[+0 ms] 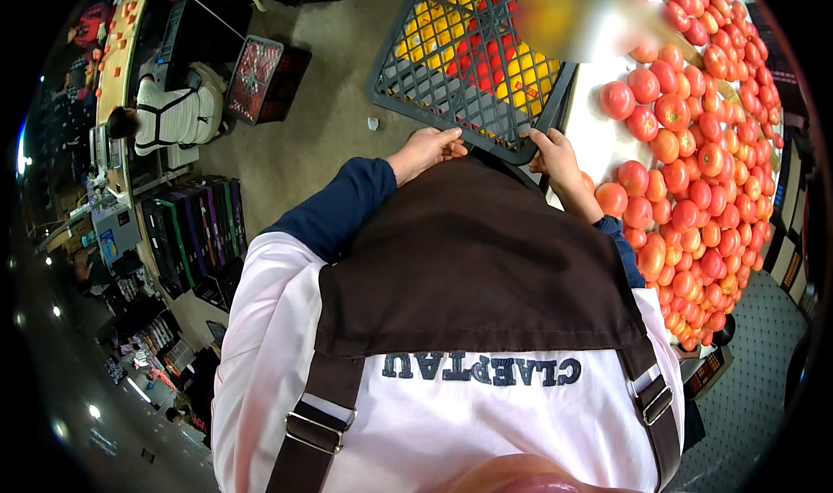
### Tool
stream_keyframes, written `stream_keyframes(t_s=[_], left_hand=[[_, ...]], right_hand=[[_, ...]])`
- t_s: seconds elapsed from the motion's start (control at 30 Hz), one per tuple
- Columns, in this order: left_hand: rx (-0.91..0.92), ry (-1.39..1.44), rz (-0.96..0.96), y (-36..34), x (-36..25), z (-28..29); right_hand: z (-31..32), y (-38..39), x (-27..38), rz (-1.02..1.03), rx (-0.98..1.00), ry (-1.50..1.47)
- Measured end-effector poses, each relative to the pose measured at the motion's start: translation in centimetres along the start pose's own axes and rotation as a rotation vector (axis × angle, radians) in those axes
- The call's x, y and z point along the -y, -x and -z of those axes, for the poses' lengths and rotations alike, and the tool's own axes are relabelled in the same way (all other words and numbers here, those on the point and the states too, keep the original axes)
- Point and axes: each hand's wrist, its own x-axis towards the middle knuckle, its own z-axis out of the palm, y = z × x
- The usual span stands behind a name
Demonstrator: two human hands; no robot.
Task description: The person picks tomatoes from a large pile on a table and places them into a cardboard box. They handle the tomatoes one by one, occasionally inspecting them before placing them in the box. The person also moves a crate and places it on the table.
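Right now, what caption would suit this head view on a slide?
Both hands, left hand and right hand, grip a black plastic crate of yellow and red peppers beside piled tomatoes.

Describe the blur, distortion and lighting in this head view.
Head view: a smeared patch blurs the top above the black crate; fisheye bends the tomato display and darkens the rim; both hands, left and right, are sharp and evenly lit.

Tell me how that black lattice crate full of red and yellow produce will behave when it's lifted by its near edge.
The crate probably stays stiff: its grid walls look like rigid moulded plastic. It is likely heavy, being filled with red and yellow produce. Gripped by the left hand and right hand on one edge only, it may tip away, and the round produce could shift.
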Motion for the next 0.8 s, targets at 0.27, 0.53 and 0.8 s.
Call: stream_keyframes(t_s=[0.27, 0.53, 0.8], left_hand=[[0.139, -0.033, 0.124, -0.1, -0.6, -0.7], [0.114, -0.159, 0.103, -1.6, 0.2, -1.5], [-0.03, -0.123, 0.032, -1.8, 1.6, -1.7]], right_hand=[[-0.1, 0.5, 0.1, -0.042, -0.01, 0.053], [-0.9, 0.8, 0.3, -0.052, -0.014, 0.028], [-1.2, 0.8, 0.0, -0.087, 0.002, -0.045]])
